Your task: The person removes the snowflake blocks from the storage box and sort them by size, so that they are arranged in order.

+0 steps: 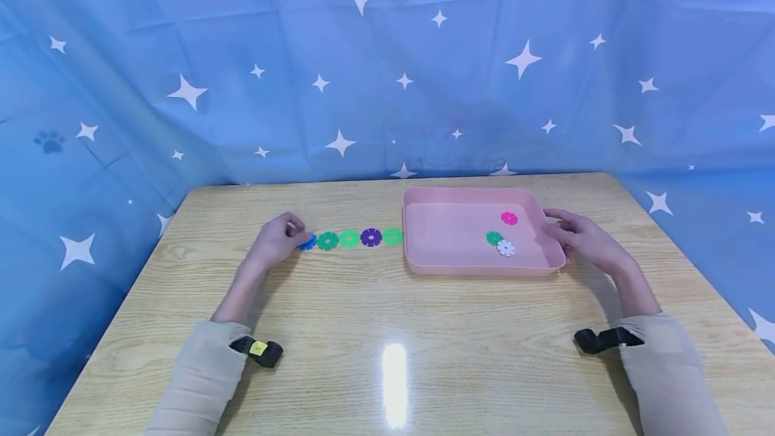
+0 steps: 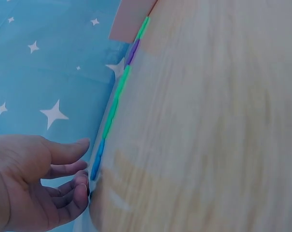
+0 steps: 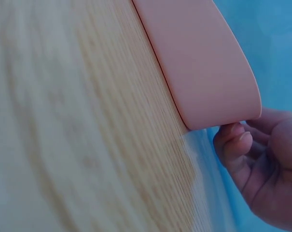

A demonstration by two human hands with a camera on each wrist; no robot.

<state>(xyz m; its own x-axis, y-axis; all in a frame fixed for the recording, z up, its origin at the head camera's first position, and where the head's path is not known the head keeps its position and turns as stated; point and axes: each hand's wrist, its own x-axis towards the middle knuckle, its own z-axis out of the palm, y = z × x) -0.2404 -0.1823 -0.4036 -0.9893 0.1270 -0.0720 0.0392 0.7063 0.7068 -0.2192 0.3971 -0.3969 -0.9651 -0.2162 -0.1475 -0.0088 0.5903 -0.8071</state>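
Observation:
A row of flat notched plastic discs lies on the table: a blue disc (image 1: 308, 241) at the left end, then a darker green disc (image 1: 327, 241), a light green disc (image 1: 349, 239), a purple disc (image 1: 371, 237) and another light green disc (image 1: 393, 237). My left hand (image 1: 278, 239) is at the blue disc, its fingertips overlapping the disc's edge; in the left wrist view thumb and fingers stand apart. With the thumb over the rim and fingers outside, my right hand (image 1: 584, 239) grips the right end of a pink tray (image 1: 448, 234).
Inside the tray lie a pink disc (image 1: 509, 219), a green disc (image 1: 494, 238) and a white disc (image 1: 505, 248) that overlaps the green one. Behind the wooden table (image 1: 339, 335) hangs a blue curtain (image 1: 387, 106) with white stars. The tray's left wall stands right by the row's end.

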